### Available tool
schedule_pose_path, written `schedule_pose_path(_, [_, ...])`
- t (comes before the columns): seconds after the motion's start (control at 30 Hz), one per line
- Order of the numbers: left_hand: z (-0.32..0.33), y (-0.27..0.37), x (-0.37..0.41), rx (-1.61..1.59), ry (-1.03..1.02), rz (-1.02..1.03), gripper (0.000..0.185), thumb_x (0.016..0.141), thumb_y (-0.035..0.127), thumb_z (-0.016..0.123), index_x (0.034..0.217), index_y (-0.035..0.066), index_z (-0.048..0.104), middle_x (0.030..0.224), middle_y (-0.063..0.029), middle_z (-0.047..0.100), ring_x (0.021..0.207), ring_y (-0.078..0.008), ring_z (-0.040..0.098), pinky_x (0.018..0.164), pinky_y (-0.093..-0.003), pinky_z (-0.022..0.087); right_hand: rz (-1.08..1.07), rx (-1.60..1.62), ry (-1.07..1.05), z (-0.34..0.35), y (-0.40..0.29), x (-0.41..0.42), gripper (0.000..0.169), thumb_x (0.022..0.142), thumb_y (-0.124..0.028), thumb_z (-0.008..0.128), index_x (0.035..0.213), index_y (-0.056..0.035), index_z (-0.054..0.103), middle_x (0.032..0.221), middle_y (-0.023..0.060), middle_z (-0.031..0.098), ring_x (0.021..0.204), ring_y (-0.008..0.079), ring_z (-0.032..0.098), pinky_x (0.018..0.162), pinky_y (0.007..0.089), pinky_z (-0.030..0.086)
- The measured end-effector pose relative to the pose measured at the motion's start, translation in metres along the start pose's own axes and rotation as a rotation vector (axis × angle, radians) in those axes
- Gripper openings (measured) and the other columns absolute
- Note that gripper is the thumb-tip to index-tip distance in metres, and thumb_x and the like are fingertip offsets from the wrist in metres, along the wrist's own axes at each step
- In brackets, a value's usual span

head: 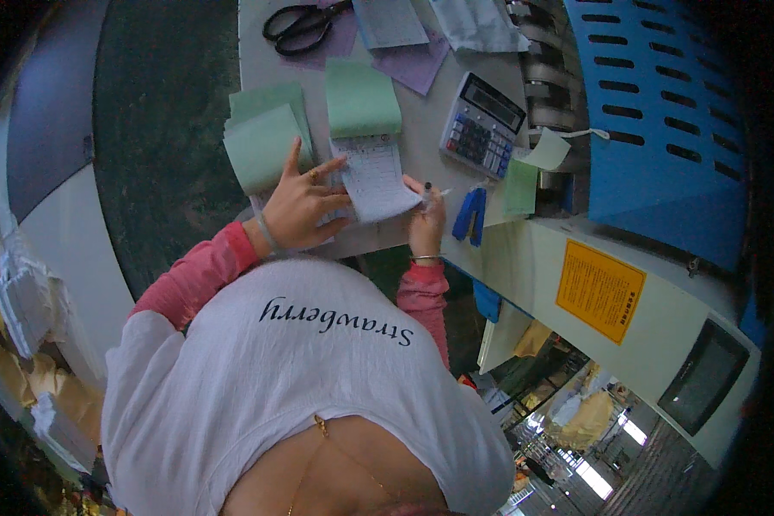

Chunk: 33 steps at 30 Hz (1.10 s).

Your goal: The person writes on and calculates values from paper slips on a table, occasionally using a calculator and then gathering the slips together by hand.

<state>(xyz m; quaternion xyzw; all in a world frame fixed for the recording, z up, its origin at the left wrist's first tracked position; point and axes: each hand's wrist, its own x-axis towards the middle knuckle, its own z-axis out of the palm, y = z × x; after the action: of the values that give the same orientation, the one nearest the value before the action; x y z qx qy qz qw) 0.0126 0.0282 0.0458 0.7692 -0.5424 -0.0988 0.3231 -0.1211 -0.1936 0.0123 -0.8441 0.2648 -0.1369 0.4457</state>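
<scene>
My left hand [313, 200] rests with fingers spread across the left edge of a printed form sheet [374, 177] and the lower part of a green-covered pad [264, 148]. A ring is on one finger. The form belongs to a second pad, whose green cover [363, 97] is folded back beyond it. In my right hand [427, 222] is a pen [427, 188], its dark end up. The fingers of that hand also touch the form's lower right corner, which curls up. Writing on the form is too small to tell.
Right of the pads lie a desk calculator [482, 126], a blue stapler [469, 216] and a green slip [521, 187]. Black-handled scissors [300, 29] and purple sheets [419, 61] lie at the far end. A blue slotted machine housing [658, 97] borders the table [419, 151] on the right.
</scene>
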Motion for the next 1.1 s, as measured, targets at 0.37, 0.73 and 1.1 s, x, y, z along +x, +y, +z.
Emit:
schedule_pose_path(0.37, [0.007,-0.006,0.0,-0.097,0.113,0.049,0.028,0.071,0.012,0.067,0.099,0.012,0.064,0.096,-0.0033,0.067,0.111,-0.021,0.058,0.108,-0.0581,0.019,-0.031,-0.067,-0.082,-0.014,-0.012,-0.002,0.019,0.086,-0.008,0.057,0.103,-0.0045,0.065,0.092,0.0071,0.063,0.078,0.0195,0.058,0.068,0.0306,0.046])
schedule_pose_path(0.73, [0.01,-0.025,0.032,-0.289,0.471,-0.132,0.037,0.076,-0.007,0.058,0.109,0.009,0.062,0.099,-0.0098,0.058,0.083,-0.0247,0.059,0.084,-0.0357,0.047,0.088,-0.535,0.085,0.005,-0.021,-0.011,0.058,0.06,-0.044,0.081,0.089,-0.001,0.057,0.092,0.0151,0.055,0.082,0.0366,0.057,0.068,0.0429,0.045])
schedule_pose_path(1.1, [0.006,-0.029,0.058,-0.628,0.727,-0.291,0.081,0.07,-0.014,0.06,0.142,0.009,0.03,0.121,-0.0114,0.043,0.081,-0.0137,0.058,0.074,-0.0261,0.052,0.201,0.108,0.001,-0.006,-0.02,-0.024,0.031,0.071,-0.016,0.073,0.097,-0.0018,0.064,0.094,0.013,0.061,0.083,0.0281,0.059,0.068,0.0379,0.046])
